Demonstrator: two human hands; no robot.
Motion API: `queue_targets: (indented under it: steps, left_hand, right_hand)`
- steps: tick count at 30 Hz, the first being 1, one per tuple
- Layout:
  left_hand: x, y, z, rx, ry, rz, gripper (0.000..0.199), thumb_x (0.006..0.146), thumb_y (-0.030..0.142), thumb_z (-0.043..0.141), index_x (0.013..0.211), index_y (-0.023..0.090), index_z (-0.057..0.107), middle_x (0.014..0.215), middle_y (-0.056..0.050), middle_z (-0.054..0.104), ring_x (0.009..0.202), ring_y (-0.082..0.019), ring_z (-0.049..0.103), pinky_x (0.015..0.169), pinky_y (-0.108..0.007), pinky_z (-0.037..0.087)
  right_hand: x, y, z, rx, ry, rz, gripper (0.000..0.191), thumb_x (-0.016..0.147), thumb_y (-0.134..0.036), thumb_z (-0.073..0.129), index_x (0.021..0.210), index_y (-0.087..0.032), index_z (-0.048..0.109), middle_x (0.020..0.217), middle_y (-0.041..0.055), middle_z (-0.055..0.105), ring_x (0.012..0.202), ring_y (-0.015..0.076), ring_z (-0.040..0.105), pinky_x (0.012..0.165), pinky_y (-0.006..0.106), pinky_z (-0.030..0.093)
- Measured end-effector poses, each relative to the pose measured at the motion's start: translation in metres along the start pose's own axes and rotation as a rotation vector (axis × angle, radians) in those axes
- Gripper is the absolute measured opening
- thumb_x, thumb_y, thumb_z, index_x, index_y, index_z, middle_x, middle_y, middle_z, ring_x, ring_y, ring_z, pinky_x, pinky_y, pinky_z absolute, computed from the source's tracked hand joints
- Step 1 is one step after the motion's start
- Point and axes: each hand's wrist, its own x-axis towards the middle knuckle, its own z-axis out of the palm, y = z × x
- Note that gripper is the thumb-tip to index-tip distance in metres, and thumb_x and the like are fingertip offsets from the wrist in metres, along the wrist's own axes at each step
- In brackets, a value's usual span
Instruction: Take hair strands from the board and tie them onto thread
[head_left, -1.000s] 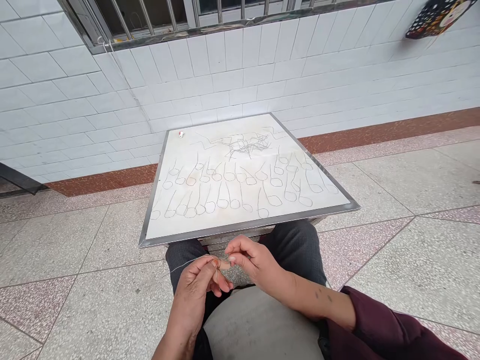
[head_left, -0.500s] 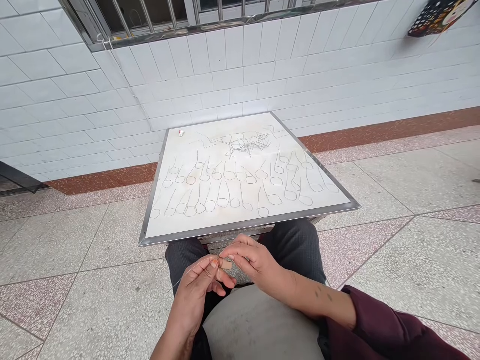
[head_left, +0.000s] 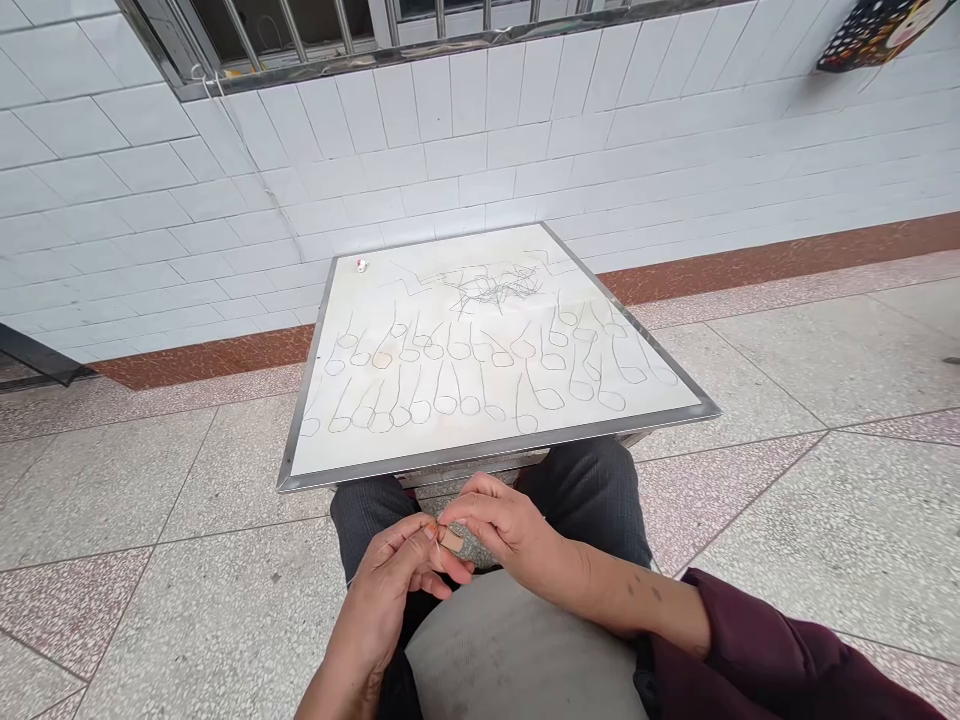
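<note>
Above my lap, my left hand (head_left: 397,565) is closed, thumb against forefinger, on a thin wire whose tail trails down to the left. A small tan strip (head_left: 451,540) shows at the left forefinger; whether it is tape on the finger or a separate piece, I cannot tell. My right hand (head_left: 502,525) reaches in from the right, its thumb and forefinger pinched on the wire close to the left thumb tip. The fingers hide most of the wire there. Ahead on the white board table (head_left: 465,445) lie several thin wires with looped ends (head_left: 527,424).
A tangled pile of straight thin wires (head_left: 499,288) lies toward the table's back. A small white-and-red object (head_left: 362,266) sits at its far left corner. Behind stands a white tiled wall (head_left: 450,180) with a barred window (head_left: 345,25); a dotted cloth item (head_left: 862,38) hangs at upper right.
My right fingertips have shifted slightly left and down, closer to the left thumb tip. The tan strip has tilted a little. Everything on the table stays in place.
</note>
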Motion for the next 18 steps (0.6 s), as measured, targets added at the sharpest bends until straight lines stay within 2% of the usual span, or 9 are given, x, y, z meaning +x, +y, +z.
queue_targets:
  steps: [4, 8, 11, 18]
  left_hand:
    - [0.001, 0.0, 0.002, 0.014, -0.005, 0.009, 0.035, 0.092, 0.046, 0.058, 0.083, 0.016, 0.072, 0.069, -0.008, 0.073, 0.076, -0.021, 0.07, 0.06, -0.023, 0.05]
    - [0.002, -0.002, 0.006, -0.015, 0.06, 0.045, 0.033, 0.091, 0.045, 0.059, 0.082, 0.016, 0.07, 0.066, -0.006, 0.071, 0.07, -0.019, 0.068, 0.059, -0.023, 0.049]
    - [0.002, -0.004, 0.01, -0.036, 0.097, 0.069, 0.03, 0.09, 0.044, 0.06, 0.079, 0.017, 0.068, 0.064, -0.005, 0.07, 0.066, -0.018, 0.065, 0.059, -0.024, 0.048]
    - [0.006, -0.012, 0.011, -0.023, 0.076, 0.072, 0.033, 0.091, 0.04, 0.057, 0.065, 0.019, 0.06, 0.053, 0.0, 0.064, 0.06, -0.018, 0.064, 0.066, -0.029, 0.051]
  right_hand:
    - [0.001, 0.0, -0.001, -0.009, 0.015, -0.027, 0.027, 0.103, -0.022, 0.042, 0.105, -0.022, 0.069, 0.087, 0.0044, 0.061, 0.08, 0.014, 0.061, 0.07, 0.027, 0.055]
    - [0.005, -0.003, -0.005, -0.041, -0.018, 0.062, 0.022, 0.102, -0.025, 0.046, 0.105, -0.024, 0.068, 0.089, 0.004, 0.067, 0.085, 0.0159, 0.062, 0.076, 0.03, 0.055]
    - [0.007, -0.003, -0.007, -0.043, -0.055, 0.076, 0.019, 0.1, -0.023, 0.048, 0.106, -0.023, 0.067, 0.09, 0.0042, 0.068, 0.088, 0.0166, 0.062, 0.079, 0.032, 0.055]
    - [0.001, -0.002, -0.001, -0.068, -0.053, 0.071, 0.023, 0.1, -0.019, 0.044, 0.107, -0.022, 0.066, 0.095, 0.0061, 0.063, 0.089, 0.017, 0.061, 0.078, 0.031, 0.055]
